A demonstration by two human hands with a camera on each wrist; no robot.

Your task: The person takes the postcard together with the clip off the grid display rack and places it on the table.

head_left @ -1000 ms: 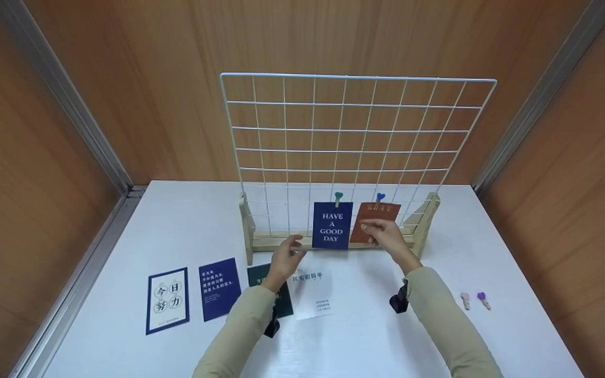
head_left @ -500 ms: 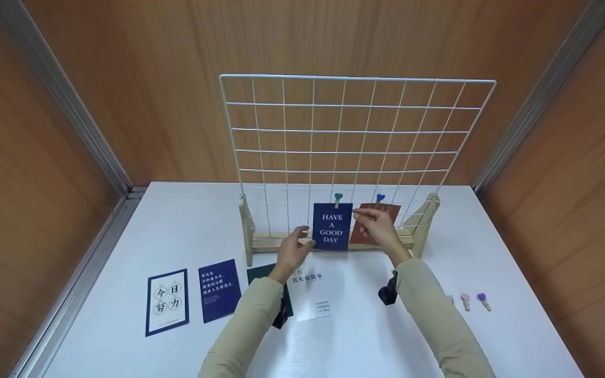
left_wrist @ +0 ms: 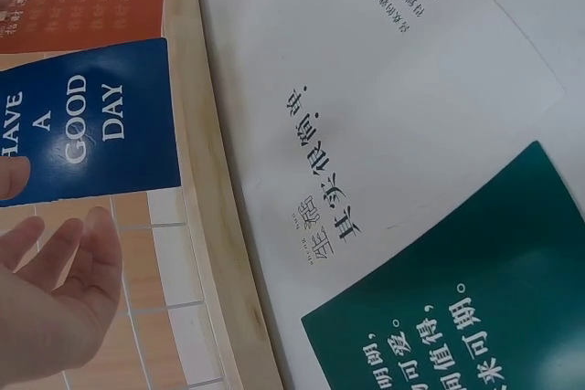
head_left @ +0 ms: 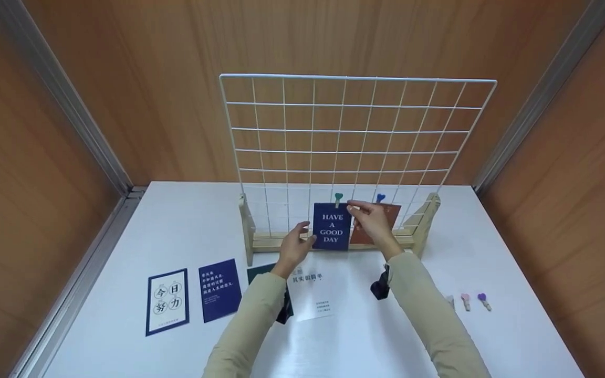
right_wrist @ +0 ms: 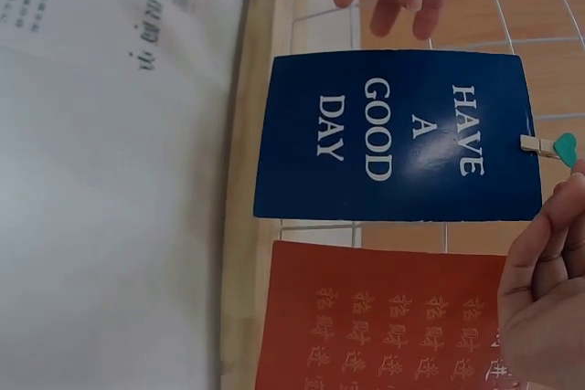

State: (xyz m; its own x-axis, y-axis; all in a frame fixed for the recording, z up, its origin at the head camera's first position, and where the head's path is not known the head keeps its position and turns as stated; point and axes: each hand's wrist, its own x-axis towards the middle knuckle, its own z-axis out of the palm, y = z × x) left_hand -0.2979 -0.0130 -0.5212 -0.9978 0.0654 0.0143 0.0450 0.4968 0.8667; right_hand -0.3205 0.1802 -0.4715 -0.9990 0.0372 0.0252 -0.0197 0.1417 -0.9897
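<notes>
A dark blue "HAVE A GOOD DAY" card (head_left: 331, 227) hangs on the white wire grid (head_left: 344, 130), held by a wooden clip with a green heart (right_wrist: 550, 146). At its upper right corner are the fingertips of my right hand (head_left: 373, 223); whether they pinch it is unclear. My left hand (head_left: 294, 248) is beside the card's left edge, fingers loosely bent and parted; the right wrist view shows a gap between them and the card. A red-orange card (right_wrist: 384, 317) hangs to the right under a blue heart clip (head_left: 381, 197), partly covered by my right hand.
On the white table (head_left: 376, 341) lie a blue-bordered white card (head_left: 167, 302), a dark blue text card (head_left: 219, 290), a green card (left_wrist: 475, 289) and a white text card (head_left: 315, 294). Pink (head_left: 466, 301) and purple (head_left: 484, 301) heart clips lie at right. Wooden feet (head_left: 426, 223) support the grid.
My right hand has moved left from the red-orange card to the blue card's upper right corner. My left hand has shifted slightly right and up, closer to the blue card.
</notes>
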